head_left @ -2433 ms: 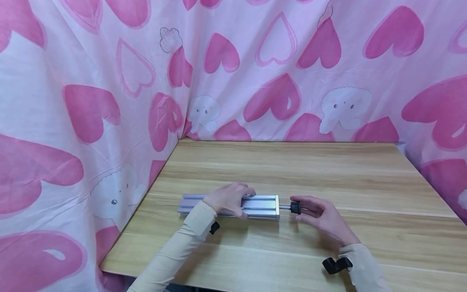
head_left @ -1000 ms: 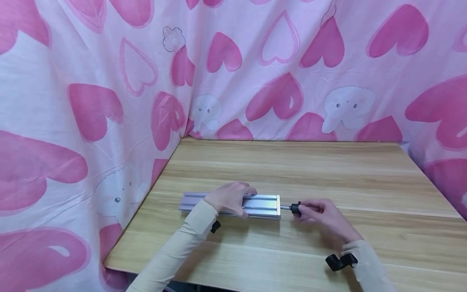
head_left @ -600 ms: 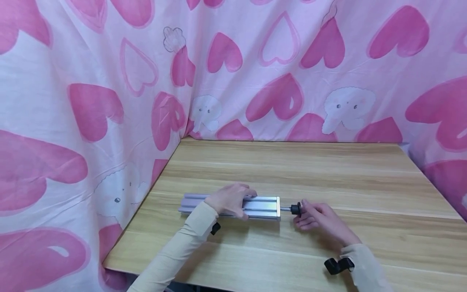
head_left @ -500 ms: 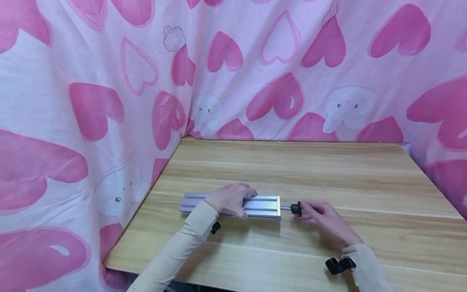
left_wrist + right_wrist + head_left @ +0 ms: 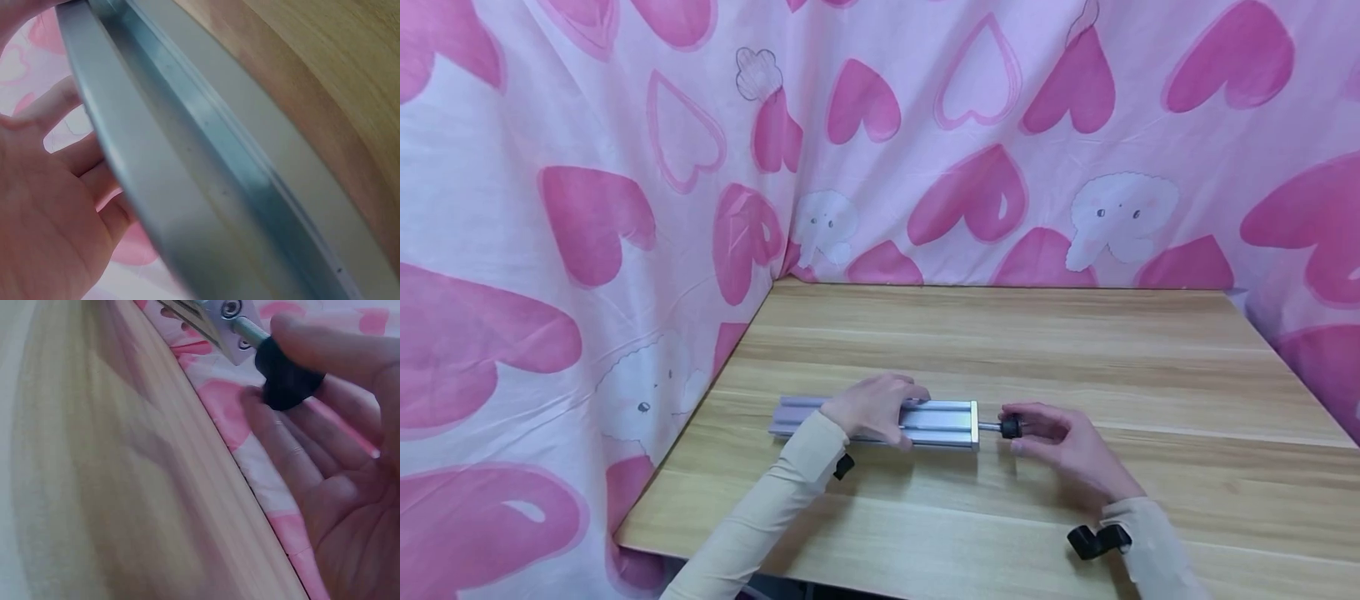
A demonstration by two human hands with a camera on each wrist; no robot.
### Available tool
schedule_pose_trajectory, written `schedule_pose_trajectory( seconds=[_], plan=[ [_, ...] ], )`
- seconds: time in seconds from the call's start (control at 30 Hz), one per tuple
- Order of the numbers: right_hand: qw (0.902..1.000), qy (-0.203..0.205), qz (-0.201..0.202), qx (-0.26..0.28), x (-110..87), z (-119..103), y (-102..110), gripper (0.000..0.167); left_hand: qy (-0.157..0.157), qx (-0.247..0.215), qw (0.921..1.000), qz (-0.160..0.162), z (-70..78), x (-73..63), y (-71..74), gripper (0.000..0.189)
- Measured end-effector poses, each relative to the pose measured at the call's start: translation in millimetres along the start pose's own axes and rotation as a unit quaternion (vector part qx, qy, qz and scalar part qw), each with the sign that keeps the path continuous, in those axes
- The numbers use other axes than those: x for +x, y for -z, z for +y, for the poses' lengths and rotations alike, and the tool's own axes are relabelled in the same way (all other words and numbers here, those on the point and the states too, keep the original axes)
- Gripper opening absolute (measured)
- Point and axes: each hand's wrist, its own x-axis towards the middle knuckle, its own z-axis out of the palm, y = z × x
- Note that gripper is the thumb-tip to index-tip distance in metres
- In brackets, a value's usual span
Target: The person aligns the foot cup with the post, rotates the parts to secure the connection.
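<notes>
A silver grooved aluminium rail [image 5: 938, 417] lies lengthwise over the table, with an end plate [image 5: 974, 426] on its right. My left hand [image 5: 871, 409] grips it across the top near its middle, thumb on the near side, fingers over the far side. Out of the end plate runs a thin metal rod [image 5: 990, 426] carrying a black knob [image 5: 1012, 427]. My right hand [image 5: 1067, 442] has thumb and fingers curved about this knob. In the right wrist view, a digit lies against the knob [image 5: 289, 378] above and a fingertip sits right at its lower edge.
The wooden table [image 5: 1075, 350] spreads around the rail, its front edge below the left forearm. Pink heart-patterned cloth [image 5: 865, 192] hangs along the back and sides. A black bracket [image 5: 1097, 542] sits on the right wrist, another [image 5: 843, 466] at the left.
My right fingers went from spread about the knob to pinching and rolling it, then back around it with the fingertips further forward. The left hand keeps its grip on the rail.
</notes>
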Motion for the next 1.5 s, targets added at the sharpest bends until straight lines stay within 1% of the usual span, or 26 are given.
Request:
schedule_pose_trajectory(
  seconds=[0.07,0.13,0.2,0.27,0.37,0.43,0.5,0.57,0.63,0.67,0.73,0.8,0.83,0.9,0.97,1.07,1.13,1.2,1.3,1.37,1.5],
  plan=[
    [0.9996,-0.027,-0.010,0.000,1.1,-2.9,0.7,0.049,-0.002,0.001,1.0000,0.001,0.0,0.8,0.3,0.073],
    [0.9985,-0.045,-0.028,0.015,2.7,-5.4,0.4,0.047,-0.002,0.004,1.0000,0.002,-0.1,1.4,0.2,0.073],
    [0.9971,-0.055,-0.045,0.025,4.6,-5.8,-0.7,0.049,-0.002,0.007,1.0000,0.002,-0.1,2.0,-0.1,0.072],
    [0.9962,-0.065,-0.053,0.026,5.8,-5.6,-1.8,0.056,-0.003,0.008,1.0000,0.002,0.2,2.3,-0.3,0.072],
    [0.9951,-0.079,-0.054,0.025,6.0,-5.2,-3.0,0.065,-0.002,0.008,1.0000,0.001,1.0,2.8,0.0,0.072],
    [0.9948,-0.084,-0.054,0.020,4.9,-6.2,-2.4,0.067,-0.001,0.008,1.0000,0.000,1.2,3.2,0.1,0.073],
    [0.9952,-0.085,-0.047,0.009,2.2,-7.0,-1.3,0.066,0.001,0.009,1.0000,-0.002,1.5,3.6,0.1,0.073],
    [0.9959,-0.084,-0.027,-0.018,-1.6,-6.7,0.4,0.061,0.001,0.010,0.9999,-0.003,1.8,4.2,0.1,0.073],
    [0.9972,-0.064,-0.008,-0.038,-5.0,-5.3,1.9,0.055,0.000,0.011,0.9999,-0.003,2.3,4.5,0.5,0.073],
    [0.9981,-0.049,-0.002,-0.035,-6.3,-4.3,2.2,0.056,0.000,0.011,0.9999,-0.003,2.5,4.5,0.7,0.072],
    [0.9995,-0.008,0.002,-0.031,-7.5,-1.4,3.1,0.062,-0.001,0.010,0.9999,-0.004,2.8,4.5,1.3,0.072],
    [0.9991,0.041,-0.008,-0.008,-7.3,1.8,3.5,0.070,0.001,0.010,0.9999,-0.004,3.3,4.3,1.8,0.073],
    [0.9982,0.059,-0.011,0.000,-7.1,3.3,3.6,0.072,0.002,0.009,1.0000,-0.004,3.4,4.2,2.1,0.074],
    [0.9969,0.078,-0.012,0.004,-6.8,5.8,3.7,0.069,0.003,0.006,1.0000,-0.005,3.5,4.3,2.2,0.074],
    [0.9967,0.081,-0.005,0.001,-7.0,7.1,3.8,0.065,0.002,0.004,1.0000,-0.005,3.6,4.4,2.2,0.075],
    [0.9982,0.058,0.009,-0.009,-7.7,6.4,3.7,0.059,-0.003,0.004,1.0000,-0.003,3.6,4.1,2.2,0.075],
    [0.9992,0.030,0.016,-0.022,-8.2,4.7,3.6,0.056,-0.007,0.006,1.0000,-0.002,3.3,3.9,2.3,0.074],
    [0.9996,-0.004,0.016,-0.024,-7.8,2.6,3.2,0.052,-0.009,0.006,0.9999,-0.001,2.9,3.8,2.0,0.075],
    [0.9987,-0.050,0.000,-0.010,-5.1,-0.9,2.3,0.050,-0.010,0.006,0.9999,-0.001,2.6,3.9,1.9,0.074],
    [0.9972,-0.070,-0.018,0.017,-2.4,-3.0,1.4,0.052,-0.011,0.005,0.9999,-0.001,2.8,4.2,1.8,0.073],
    [0.9945,-0.087,-0.041,0.042,0.6,-4.7,0.5,0.056,-0.012,0.007,0.9999,0.000,2.8,5.1,1.5,0.072]
  ],
)
